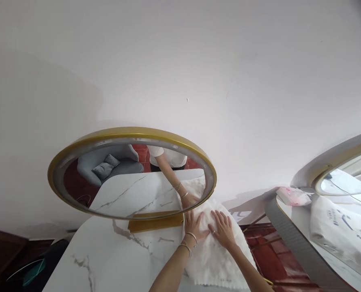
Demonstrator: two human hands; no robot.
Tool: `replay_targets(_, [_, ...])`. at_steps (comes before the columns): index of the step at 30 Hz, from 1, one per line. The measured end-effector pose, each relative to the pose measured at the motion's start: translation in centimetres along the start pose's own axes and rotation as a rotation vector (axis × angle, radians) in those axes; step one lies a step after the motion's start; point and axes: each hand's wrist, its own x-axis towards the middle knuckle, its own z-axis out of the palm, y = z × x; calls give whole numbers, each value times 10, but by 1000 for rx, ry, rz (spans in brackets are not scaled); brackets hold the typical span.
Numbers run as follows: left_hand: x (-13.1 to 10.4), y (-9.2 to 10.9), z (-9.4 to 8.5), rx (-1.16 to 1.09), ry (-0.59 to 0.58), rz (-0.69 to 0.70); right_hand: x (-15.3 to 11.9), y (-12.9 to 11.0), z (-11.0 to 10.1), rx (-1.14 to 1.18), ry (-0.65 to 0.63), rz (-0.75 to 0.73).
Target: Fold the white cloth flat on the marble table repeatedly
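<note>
A white, soft-looking cloth (212, 263) lies spread over the right end of the marble-patterned table (122, 259), its edge hanging past the table's side. My left hand (194, 227) rests flat on the cloth's far left part, fingers spread, with bracelets at the wrist. Beside it, my right hand (223, 231) also lies palm down on the cloth, fingers apart and a ring on one finger. Neither hand grips anything. Just left of my left hand stands the gold base (156, 222) of a round mirror (132, 132), which reflects an arm and part of the cloth.
A second marble-topped table (317, 251) stands to the right, bearing a pink-and-white packet (293, 196), a printed white cloth (344, 231) and another gold-rimmed mirror (344, 156). A pale wall (180, 61) rises behind. Red floor (265, 251) shows between the tables.
</note>
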Motion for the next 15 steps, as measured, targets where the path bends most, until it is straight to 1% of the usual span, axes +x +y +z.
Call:
replay_targets(2, [-20,3,8,-13,7,65,-28,2,-5,-23,36,3])
replay_targets(5, [-61,9,20,-23,6,168,-79,0,-13,-58,81,28])
replay_targets(7, [-91,10,27,-47,-20,228,-112,-8,-19,-75,98,60])
replay_targets(9, [-117,8,30,-74,-38,273,-137,-22,-23,-89,105,108])
replay_targets(10, [-127,5,29,-79,-37,287,-145,-31,-25,-96,104,134])
replay_targets(12, [-143,-5,24,-71,-15,297,-151,-52,-27,-106,84,172])
replay_targets(15, [-154,-29,10,-27,35,281,-143,-86,-25,-104,43,175])
